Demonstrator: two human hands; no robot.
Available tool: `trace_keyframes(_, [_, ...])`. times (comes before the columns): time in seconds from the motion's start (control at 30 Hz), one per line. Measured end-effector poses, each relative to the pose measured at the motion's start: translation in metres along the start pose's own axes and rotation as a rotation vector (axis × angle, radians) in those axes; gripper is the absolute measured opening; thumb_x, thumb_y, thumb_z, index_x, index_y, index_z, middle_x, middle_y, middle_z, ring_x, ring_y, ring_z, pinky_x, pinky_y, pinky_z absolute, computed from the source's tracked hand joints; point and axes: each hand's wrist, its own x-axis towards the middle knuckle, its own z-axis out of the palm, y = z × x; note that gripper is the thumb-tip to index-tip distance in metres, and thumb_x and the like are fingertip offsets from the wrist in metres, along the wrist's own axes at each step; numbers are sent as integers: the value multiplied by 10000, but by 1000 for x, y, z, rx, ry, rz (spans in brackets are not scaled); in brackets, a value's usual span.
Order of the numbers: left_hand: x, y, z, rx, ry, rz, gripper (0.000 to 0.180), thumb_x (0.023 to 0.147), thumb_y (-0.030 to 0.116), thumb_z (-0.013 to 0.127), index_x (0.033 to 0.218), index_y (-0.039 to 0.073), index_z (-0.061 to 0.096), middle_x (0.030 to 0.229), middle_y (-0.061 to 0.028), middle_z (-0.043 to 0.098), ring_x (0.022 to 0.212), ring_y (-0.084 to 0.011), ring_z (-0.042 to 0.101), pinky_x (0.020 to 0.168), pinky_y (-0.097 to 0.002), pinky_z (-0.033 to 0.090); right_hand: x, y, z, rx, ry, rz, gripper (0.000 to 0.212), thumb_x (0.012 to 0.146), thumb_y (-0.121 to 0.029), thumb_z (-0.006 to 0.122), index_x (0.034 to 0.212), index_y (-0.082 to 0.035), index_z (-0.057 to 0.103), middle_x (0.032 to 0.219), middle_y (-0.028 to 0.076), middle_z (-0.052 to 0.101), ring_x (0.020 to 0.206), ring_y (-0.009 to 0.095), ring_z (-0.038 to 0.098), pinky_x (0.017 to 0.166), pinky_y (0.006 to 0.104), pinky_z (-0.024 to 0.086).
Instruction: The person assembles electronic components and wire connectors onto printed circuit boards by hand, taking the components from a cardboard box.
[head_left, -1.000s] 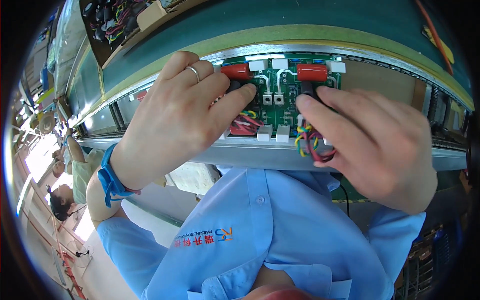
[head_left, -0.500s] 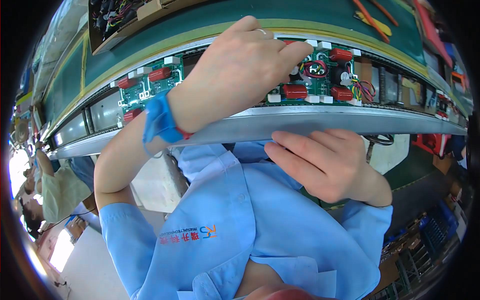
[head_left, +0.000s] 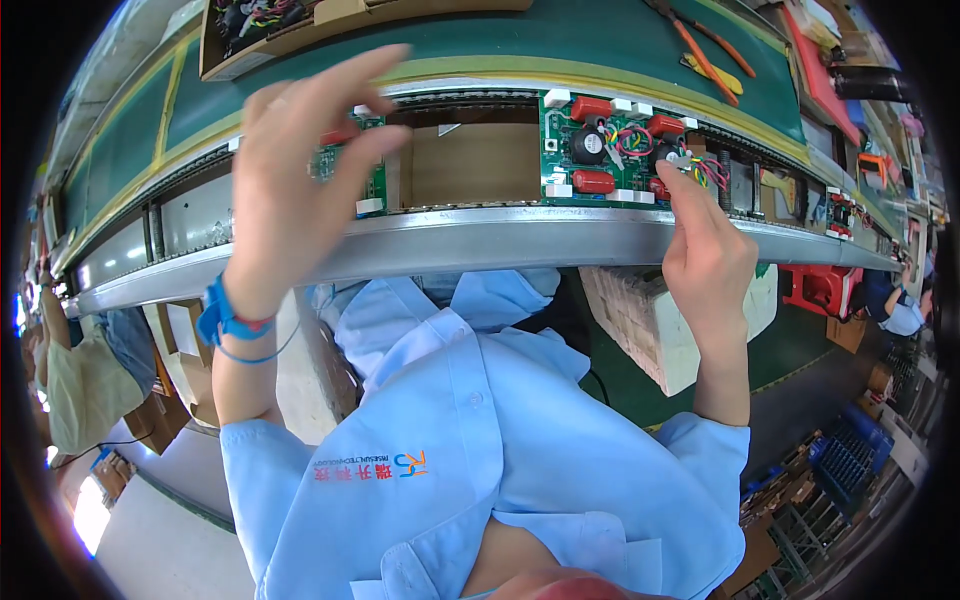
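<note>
Over the left part of the rail, my left hand (head_left: 300, 150) is raised, blurred, with its fingers apart and nothing in them. A blue wrist strap (head_left: 225, 315) is on that arm. Behind the hand, a green circuit board (head_left: 372, 190) is partly hidden. My right hand (head_left: 710, 245) reaches up from the near side, its fingertips at a black round component (head_left: 668, 155) with coloured wires. Its fingers are drawn together; what they grip is hidden. This component sits on circuit boards (head_left: 553, 150) bearing red capacitors (head_left: 593, 182), white connectors and another black round component (head_left: 588, 145).
A silver rail (head_left: 480, 240) runs along the near side of the conveyor. Beyond lies a green bench (head_left: 560, 45) with orange-handled pliers (head_left: 700, 50) and a cardboard box (head_left: 330, 25) of wired parts. Other people are at far left and right.
My left hand has pulled back left from the boards and opened. My right hand has moved up and right, from in front of the rail onto the boards.
</note>
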Motion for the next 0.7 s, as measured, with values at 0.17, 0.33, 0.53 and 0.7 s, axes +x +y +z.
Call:
trace_keyframes(0.17, [-66,-61,-32,62,229,-334,377,902,132,710,1274,97,659,979,-21,713,875,-170,644,963,-328,403,4,-9,-5,-13,-52,19,482,726,96,603,1175,-64,675,1032,113,731,737,281,714,610,359,559])
trace_keyframes(0.33, [-114,-104,-45,417,215,-499,260,985,245,598,1118,49,704,951,-94,711,918,-262,645,995,-385,387,43,-28,-33,164,57,-131,378,725,82,672,1078,-45,725,899,139,723,701,291,704,588,350,547])
trace_keyframes(0.53, [-107,-80,-38,265,54,-473,356,1003,302,546,857,18,703,892,-145,688,875,-333,623,956,-443,402,151,-50,-2,188,133,-367,146,832,-60,691,969,-107,708,836,35,692,668,250,665,548,351,507])
trace_keyframes(0.7, [-91,-63,-29,277,98,-361,356,961,307,603,755,30,689,765,-136,657,796,-330,617,924,-455,421,253,-42,56,72,115,-448,188,846,-84,658,1016,-137,717,917,35,695,876,262,680,707,388,551])
